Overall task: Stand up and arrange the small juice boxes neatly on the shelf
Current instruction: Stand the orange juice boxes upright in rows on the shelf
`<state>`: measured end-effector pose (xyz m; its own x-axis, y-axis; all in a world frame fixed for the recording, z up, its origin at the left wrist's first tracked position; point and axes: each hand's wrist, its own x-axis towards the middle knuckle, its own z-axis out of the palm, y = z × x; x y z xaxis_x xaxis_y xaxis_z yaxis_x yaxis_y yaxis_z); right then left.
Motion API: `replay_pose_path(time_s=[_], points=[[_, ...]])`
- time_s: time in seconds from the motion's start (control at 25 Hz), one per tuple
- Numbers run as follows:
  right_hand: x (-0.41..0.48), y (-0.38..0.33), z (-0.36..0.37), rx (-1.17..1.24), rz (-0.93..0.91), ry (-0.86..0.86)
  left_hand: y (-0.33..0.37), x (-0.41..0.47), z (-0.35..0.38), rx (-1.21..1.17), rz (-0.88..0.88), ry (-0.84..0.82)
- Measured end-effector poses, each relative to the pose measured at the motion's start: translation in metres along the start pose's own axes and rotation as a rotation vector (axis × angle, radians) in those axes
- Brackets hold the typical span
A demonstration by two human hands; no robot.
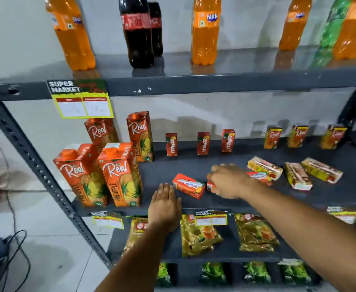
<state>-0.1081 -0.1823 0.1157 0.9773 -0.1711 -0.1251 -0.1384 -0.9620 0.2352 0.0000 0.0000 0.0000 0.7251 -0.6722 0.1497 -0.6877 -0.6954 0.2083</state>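
Note:
On the dark middle shelf point(172, 167), three small red Maaza juice boxes point(203, 143) stand upright at the back. Three small Real boxes point(273, 137) stand further right. One red box point(188, 185) lies flat near the front. My right hand point(228, 181) closes around a second lying red box point(210, 185), with a third red one point(260, 177) partly hidden behind my wrist. Three yellow boxes point(264, 167) lie flat to the right. My left hand point(164, 205) rests flat and open on the shelf's front edge, just left of the lying red box.
Several tall Real pineapple cartons point(120, 173) stand at the shelf's left. Soda bottles point(138, 32) line the upper shelf. Snack packets point(200, 234) fill the lower shelves. Price tags point(82, 102) hang from the shelf edges. A slanted metal upright point(36, 163) and floor cables point(15, 239) are on the left.

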Motion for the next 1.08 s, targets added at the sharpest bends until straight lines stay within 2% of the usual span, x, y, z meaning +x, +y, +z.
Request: replay_pose_path(time_s=[0.12,0.32,0.6,0.76,0.88,1.0,1.08], points=[[0.016,-0.011,0.009,0.026,0.035,0.056,-0.010,0.013,0.012,0.060,0.023,0.001],[0.028,-0.013,0.025,0.153,0.082,0.034,-0.016,0.013,0.021,0.071,0.078,0.055],[0.039,-0.024,0.042,0.199,0.156,0.055,-0.013,0.010,0.018,0.044,0.052,0.046],[0.048,-0.023,0.030,0.313,0.184,0.112,-0.013,0.009,0.016,0.040,0.054,0.043],[0.061,-0.005,-0.002,0.255,0.019,0.183,-0.012,0.009,0.015,0.032,0.052,0.050],[0.070,0.005,-0.030,-0.002,-0.312,0.222,-0.012,0.008,0.013,0.038,0.053,0.048],[0.074,0.002,-0.038,-0.166,-0.459,0.257,-0.012,0.008,0.013,0.043,0.051,0.044]])
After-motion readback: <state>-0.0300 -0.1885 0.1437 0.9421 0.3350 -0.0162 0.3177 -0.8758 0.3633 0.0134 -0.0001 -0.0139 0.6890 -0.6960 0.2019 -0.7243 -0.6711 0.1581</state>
